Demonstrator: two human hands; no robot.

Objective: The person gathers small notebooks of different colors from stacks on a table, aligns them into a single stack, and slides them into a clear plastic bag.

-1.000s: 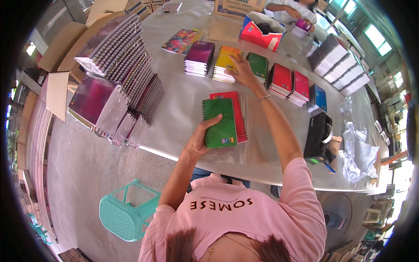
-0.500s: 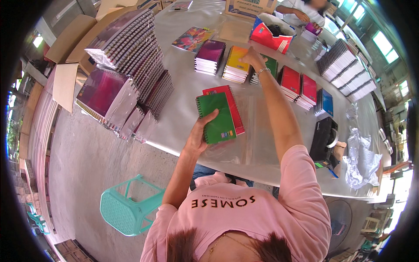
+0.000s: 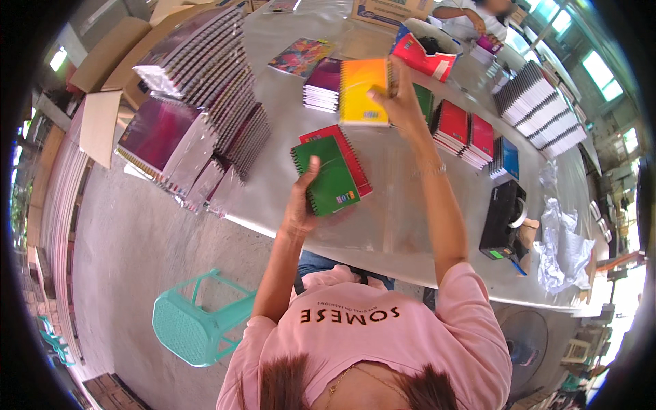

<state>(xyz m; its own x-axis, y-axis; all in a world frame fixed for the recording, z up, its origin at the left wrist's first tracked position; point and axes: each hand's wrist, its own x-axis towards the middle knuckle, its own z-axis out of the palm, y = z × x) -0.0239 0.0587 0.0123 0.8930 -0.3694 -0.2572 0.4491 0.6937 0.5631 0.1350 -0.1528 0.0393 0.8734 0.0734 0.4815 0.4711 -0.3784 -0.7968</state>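
In my left hand is a green spiral notebook lying over a red spiral notebook, the thumb across the green cover. My right hand grips a yellow spiral notebook by its right edge, raised above the table. Behind the yellow one, a pile of purple notebooks shows in part. To the right of my right hand stand green notebooks, mostly hidden, then two piles of red notebooks and a pile of blue notebooks.
Tall stacks of purple spiral notebooks rise at the left table edge. A black tape dispenser and crumpled plastic lie at right. White-edged notebook stacks stand farther back, near another person. A green stool is at lower left.
My right hand has lifted the yellow notebook off its pile and brought it slightly nearer. My left hand, with the green and red notebooks, has shifted a little left.
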